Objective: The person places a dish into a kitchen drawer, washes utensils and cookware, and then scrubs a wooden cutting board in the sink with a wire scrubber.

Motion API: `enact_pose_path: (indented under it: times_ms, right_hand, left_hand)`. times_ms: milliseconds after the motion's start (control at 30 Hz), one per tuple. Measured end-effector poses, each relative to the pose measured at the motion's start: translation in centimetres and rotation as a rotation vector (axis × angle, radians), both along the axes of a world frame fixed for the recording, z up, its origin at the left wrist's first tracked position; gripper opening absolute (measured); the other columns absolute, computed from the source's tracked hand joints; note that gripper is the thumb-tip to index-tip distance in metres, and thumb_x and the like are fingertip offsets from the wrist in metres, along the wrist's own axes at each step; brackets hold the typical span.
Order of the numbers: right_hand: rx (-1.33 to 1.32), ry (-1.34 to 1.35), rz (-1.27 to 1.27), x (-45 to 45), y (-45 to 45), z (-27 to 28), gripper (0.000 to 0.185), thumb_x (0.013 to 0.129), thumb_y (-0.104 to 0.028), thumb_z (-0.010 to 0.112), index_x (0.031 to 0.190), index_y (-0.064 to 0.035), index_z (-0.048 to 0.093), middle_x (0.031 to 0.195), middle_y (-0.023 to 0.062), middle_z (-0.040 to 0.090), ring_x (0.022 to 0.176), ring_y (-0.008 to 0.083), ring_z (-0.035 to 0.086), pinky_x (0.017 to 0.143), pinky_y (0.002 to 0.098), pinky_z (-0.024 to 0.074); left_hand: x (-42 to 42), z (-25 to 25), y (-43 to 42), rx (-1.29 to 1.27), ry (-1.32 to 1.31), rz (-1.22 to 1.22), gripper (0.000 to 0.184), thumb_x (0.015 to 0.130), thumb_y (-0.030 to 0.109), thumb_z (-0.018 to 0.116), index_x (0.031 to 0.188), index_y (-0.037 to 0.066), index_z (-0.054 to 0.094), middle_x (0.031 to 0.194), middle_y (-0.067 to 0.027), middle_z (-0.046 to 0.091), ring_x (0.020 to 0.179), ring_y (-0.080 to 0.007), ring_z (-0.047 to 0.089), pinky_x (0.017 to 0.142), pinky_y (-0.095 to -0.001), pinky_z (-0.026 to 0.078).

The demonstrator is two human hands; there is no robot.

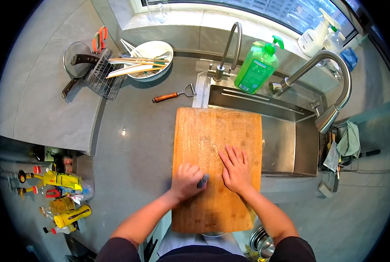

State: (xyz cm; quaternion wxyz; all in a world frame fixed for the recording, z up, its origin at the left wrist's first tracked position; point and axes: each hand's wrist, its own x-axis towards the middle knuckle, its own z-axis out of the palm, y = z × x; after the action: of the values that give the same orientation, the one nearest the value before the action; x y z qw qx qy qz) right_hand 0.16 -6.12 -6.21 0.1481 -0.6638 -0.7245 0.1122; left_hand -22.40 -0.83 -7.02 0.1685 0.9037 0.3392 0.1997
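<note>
A wet wooden cutting board [212, 131] lies on the grey counter and overlaps the left part of the sink. On its left half, my left hand [187, 180] is closed round a small dark scrubber [203, 180], which presses against the board; most of it is hidden by the fingers. My right hand [236, 169] rests flat on the right half of the board with its fingers spread. Beyond the board's top edge lies a peeler [166, 97] with a wooden handle.
A white bowl [171, 59] with chopsticks stands at the back left, beside a wire rack [105, 76] with knives and scissors. Behind the steel sink [280, 144] are a green soap bottle [256, 67] and a curved faucet [345, 83]. Bottles [63, 180] stand at the far left.
</note>
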Motion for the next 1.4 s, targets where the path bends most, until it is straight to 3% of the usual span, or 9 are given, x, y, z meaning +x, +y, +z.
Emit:
enact_pose_path:
  times_ms: [233,333,500,533,633,767,933,1167,1400]
  right_hand:
    - [0.025,-0.007,-0.011,0.1,0.2,0.1,0.064,0.086,-0.018,0.052,0.149,-0.0184,0.044,0.158,0.0106,0.037,0.145,0.0337,0.034,0.119,0.0558,0.0207]
    - [0.035,0.011,0.0,0.2,-0.3,-0.2,0.063,0.086,-0.017,0.052,0.149,-0.0164,0.045,0.157,0.0112,0.038,0.144,0.0344,0.035,0.118,0.0558,0.0211]
    - [0.128,0.179,-0.011,0.4,-0.6,-0.7,0.064,0.085,-0.02,0.058,0.148,-0.0145,0.045,0.157,0.0117,0.038,0.144,0.0355,0.036,0.118,0.0562,0.0208]
    - [0.162,0.264,-0.012,0.3,-0.9,-0.3,0.065,0.085,-0.021,0.06,0.148,-0.0162,0.046,0.157,0.0116,0.039,0.144,0.0354,0.036,0.118,0.0561,0.021]
    - [0.158,0.316,0.23,-2.3,-1.2,2.6,0.065,0.082,-0.027,0.067,0.145,-0.0215,0.051,0.156,0.0118,0.04,0.144,0.0353,0.036,0.118,0.056,0.0224]
    - [0.082,-0.019,0.452,-5.2,3.1,-0.1,0.061,0.079,-0.038,0.074,0.137,-0.0255,0.058,0.153,0.0129,0.043,0.144,0.0371,0.035,0.117,0.0567,0.0248]
    - [0.23,0.192,0.233,-6.0,11.9,0.8,0.049,0.079,-0.043,0.076,0.122,-0.0216,0.068,0.148,0.0116,0.047,0.143,0.0393,0.034,0.115,0.0585,0.0274]
    - [0.187,0.277,0.683,-4.9,2.3,-1.0,0.04,0.08,-0.022,0.075,0.12,-0.0211,0.069,0.136,0.0101,0.059,0.136,0.0382,0.044,0.112,0.0551,0.0348]
    - [0.386,0.442,0.435,-10.0,6.6,-3.0,0.038,0.076,0.001,0.064,0.113,-0.0085,0.066,0.123,0.0151,0.065,0.129,0.0416,0.05,0.11,0.0521,0.0381]
  left_hand:
    - [7.5,-0.6,12.6,0.092,-0.11,0.324,0.026,0.076,0.025,0.074,0.092,0.007,0.064,0.105,-0.0137,0.058,0.104,-0.0348,0.053,0.093,-0.0502,0.038]
    - [5.1,-0.6,3.9,0.05,-0.063,0.177,0.024,0.078,0.027,0.072,0.087,0.007,0.063,0.104,-0.0122,0.058,0.104,-0.0339,0.052,0.092,-0.0504,0.038]
    - [2.4,0.8,-2.0,-0.1,-0.115,0.18,0.045,0.089,0.027,0.063,0.128,0.007,0.055,0.129,-0.017,0.053,0.12,-0.0359,0.05,0.107,-0.0488,0.032]
    - [1.9,1.9,-1.5,-0.209,-0.133,0.2,0.056,0.094,0.022,0.056,0.145,0.007,0.041,0.145,-0.0197,0.044,0.133,-0.0381,0.043,0.113,-0.0486,0.026]
    - [0.0,1.9,-2.9,-0.168,-0.285,0.454,0.055,0.096,0.017,0.051,0.148,0.005,0.038,0.151,-0.0211,0.039,0.14,-0.0387,0.037,0.113,-0.0506,0.026]
    - [-2.9,-0.2,-8.2,-0.154,-0.028,0.559,0.069,0.093,0.014,0.051,0.155,-0.002,0.025,0.161,-0.0209,0.027,0.149,-0.0354,0.026,0.119,-0.0504,0.02]
    - [-3.6,-0.2,-9.6,-0.248,0.063,0.637,0.068,0.093,0.013,0.047,0.155,-0.005,0.023,0.161,-0.0235,0.025,0.15,-0.0352,0.026,0.121,-0.05,0.019]
    - [-3.4,-1.0,-9.3,-0.208,-0.026,0.644,0.063,0.095,0.009,0.042,0.154,-0.005,0.025,0.158,-0.0245,0.031,0.147,-0.037,0.032,0.12,-0.0488,0.024]
    - [-3.6,-1.8,-9.4,-0.132,-0.059,0.657,0.061,0.092,0.005,0.044,0.151,-0.003,0.034,0.155,-0.0227,0.038,0.144,-0.0352,0.037,0.118,-0.046,0.03]
